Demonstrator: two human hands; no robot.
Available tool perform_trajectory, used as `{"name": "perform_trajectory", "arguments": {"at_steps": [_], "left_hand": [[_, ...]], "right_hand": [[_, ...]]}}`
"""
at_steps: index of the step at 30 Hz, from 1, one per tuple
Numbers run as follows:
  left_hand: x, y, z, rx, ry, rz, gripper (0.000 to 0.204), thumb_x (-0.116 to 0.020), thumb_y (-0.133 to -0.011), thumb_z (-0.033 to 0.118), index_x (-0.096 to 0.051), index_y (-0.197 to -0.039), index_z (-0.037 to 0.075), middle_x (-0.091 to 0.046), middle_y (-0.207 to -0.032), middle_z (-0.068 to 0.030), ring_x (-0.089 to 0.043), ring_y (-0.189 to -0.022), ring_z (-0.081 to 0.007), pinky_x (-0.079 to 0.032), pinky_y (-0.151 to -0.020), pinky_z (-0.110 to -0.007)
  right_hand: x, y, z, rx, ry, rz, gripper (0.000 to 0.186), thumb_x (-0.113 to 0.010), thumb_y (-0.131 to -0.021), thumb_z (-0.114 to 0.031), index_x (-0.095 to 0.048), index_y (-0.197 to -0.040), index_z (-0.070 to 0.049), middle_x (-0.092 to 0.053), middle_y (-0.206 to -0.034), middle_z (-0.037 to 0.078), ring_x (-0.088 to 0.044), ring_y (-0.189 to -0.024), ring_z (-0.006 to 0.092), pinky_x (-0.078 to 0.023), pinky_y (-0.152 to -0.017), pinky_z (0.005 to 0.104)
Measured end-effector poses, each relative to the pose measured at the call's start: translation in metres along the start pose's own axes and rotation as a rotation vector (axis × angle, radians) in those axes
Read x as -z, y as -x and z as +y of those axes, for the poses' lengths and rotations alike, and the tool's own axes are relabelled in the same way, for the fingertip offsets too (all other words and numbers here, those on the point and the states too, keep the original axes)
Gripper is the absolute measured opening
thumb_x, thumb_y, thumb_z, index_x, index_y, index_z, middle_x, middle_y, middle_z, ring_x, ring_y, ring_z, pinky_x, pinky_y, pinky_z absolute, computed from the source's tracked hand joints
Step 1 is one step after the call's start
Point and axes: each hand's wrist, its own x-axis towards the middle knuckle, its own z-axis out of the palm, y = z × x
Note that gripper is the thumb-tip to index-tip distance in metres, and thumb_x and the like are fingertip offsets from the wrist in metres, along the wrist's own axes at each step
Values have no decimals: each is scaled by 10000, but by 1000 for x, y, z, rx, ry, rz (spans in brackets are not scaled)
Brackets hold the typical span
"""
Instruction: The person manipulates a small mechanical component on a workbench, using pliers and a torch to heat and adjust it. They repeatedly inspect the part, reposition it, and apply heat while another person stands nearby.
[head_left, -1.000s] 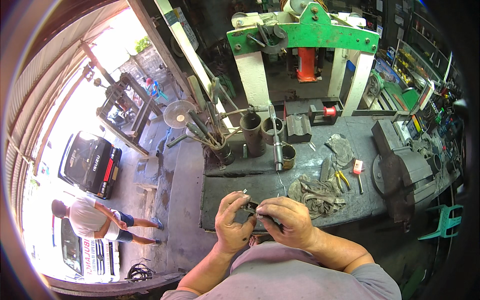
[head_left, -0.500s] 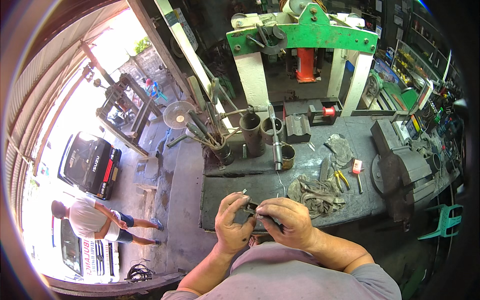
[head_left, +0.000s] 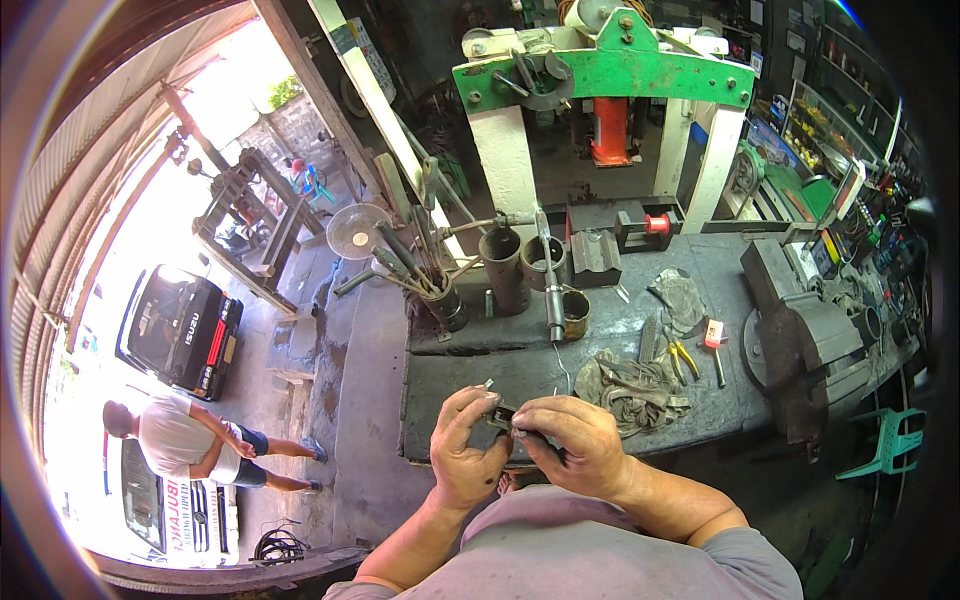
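Over the near edge of the workbench (head_left: 480,375), my two hands meet around a small dark metal part (head_left: 502,413). My left hand (head_left: 465,447) is closed on its left side, fingers curled. From the right, my right hand (head_left: 570,440) pinches the same part between thumb and fingertips. Most of the part is covered by the fingers, so its exact kind does not show. A small pale tip sticks up above the left fingers. Just beyond my right hand lies a crumpled grey rag (head_left: 635,390) on the bench.
Pliers (head_left: 685,360), a red-handled tool (head_left: 715,345) and a brush (head_left: 649,338) lie right of the rag. Metal cups and a tool can (head_left: 443,305) stand farther back. A heavy vise (head_left: 815,345) sits at right, a green press frame (head_left: 605,75) behind. A person (head_left: 190,440) stands at left.
My hands and the small part stay almost in place. Outside at the left, the white vehicle behind the standing person has shifted slightly.
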Motion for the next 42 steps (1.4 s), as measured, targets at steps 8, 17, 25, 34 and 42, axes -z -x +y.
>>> {"name": "perform_trajectory", "arguments": {"at_steps": [8, 17, 25, 34, 42], "left_hand": [[0, 0, 0, 4, 13, -1, 563, -785, -669, -92, -738, -1219, 16, -700, -1277, -180, -681, -1250, -352, -552, -1070, -438], [0, -1, 1, 12, -4, 2, 549, -798, -678, -85, -742, -1215, 15, -712, -1252, -175, -687, -1237, -359, -551, -1067, -438], [-1, -2, 3, -3, -22, 9, 547, -802, -680, -87, -740, -1214, 12, -714, -1243, -178, -689, -1229, -363, -550, -1066, -443], [-1, 1, 1, 53, 6, -24, 521, -824, -706, -68, -741, -1217, -7, -721, -1189, -170, -721, -1124, -320, -579, -985, -404], [-1, 8, -8, 47, 26, -117, 556, -853, -743, -133, -696, -1266, -25, -655, -1239, -141, -688, -1118, -216, -591, -965, -346]], "right_hand": [[1, -1, 0, -4, -2, -5, 312, -848, -840, 20, -732, -1129, -9, -764, -1079, 151, -775, -939, 306, -643, -795, 380], [1, -1, -1, -22, -20, -6, 308, -848, -840, 23, -732, -1125, -3, -761, -1077, 157, -775, -934, 309, -643, -790, 384], [0, 0, 2, -9, 12, -16, 313, -855, -838, 6, -736, -1128, -10, -764, -1090, 156, -773, -955, 313, -642, -801, 389], [-1, 2, 4, -279, -30, -61, 270, -818, -868, 15, -753, -1127, -25, -709, -1025, 120, -737, -816, 216, -592, -667, 325], [1, 11, 13, -367, -109, -96, 210, -794, -921, -20, -761, -1129, -11, -752, -1030, 128, -761, -820, 240, -596, -669, 331]]}}
